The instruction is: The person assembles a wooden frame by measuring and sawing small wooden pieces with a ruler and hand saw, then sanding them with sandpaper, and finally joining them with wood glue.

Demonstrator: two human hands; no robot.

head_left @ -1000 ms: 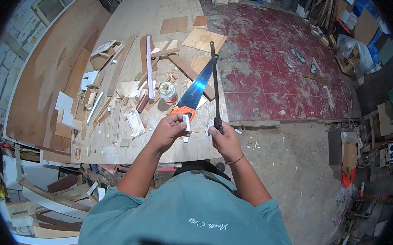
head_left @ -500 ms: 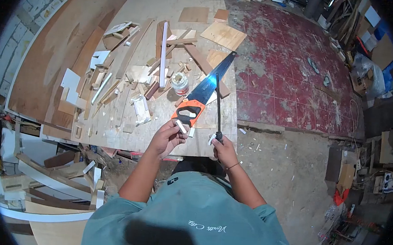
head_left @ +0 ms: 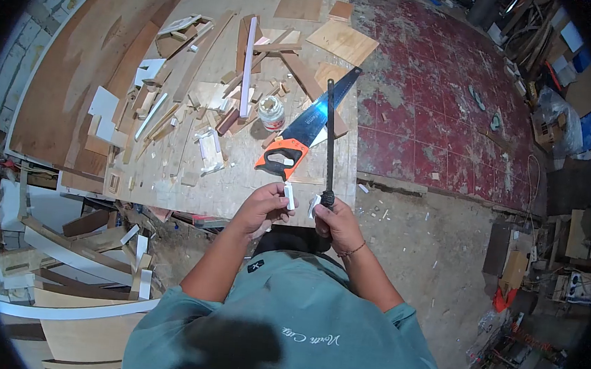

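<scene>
My left hand (head_left: pixel 264 208), at the table's front edge, pinches a small white block (head_left: pixel 290 196) between thumb and fingers. Closed around the black grip of a long, thin, dark file-like tool (head_left: pixel 331 132) is my right hand (head_left: pixel 338 223). The tool points away from me, over the table's right edge side. A second small white piece (head_left: pixel 314 205) is also in the right hand, beside the grip. Just beyond my hands lies a handsaw (head_left: pixel 281 157) with an orange and black handle, its blade pointing to the far right. The file-like tool passes in front of the blade.
A glass jar (head_left: pixel 271 114) stands open left of the saw blade. Wood offcuts, a long pale strip (head_left: pixel 248 68) and thin boards (head_left: pixel 343 44) cover much of the wooden table (head_left: pixel 151 191). Stacked curved pieces (head_left: pixel 77 265) fill the lower left. Red tiled floor (head_left: pixel 431 112) lies right.
The white block in my left hand has turned more upright and moved slightly right. My right hand has shifted a little left, bringing both hands closer together. The view has tilted slightly.
</scene>
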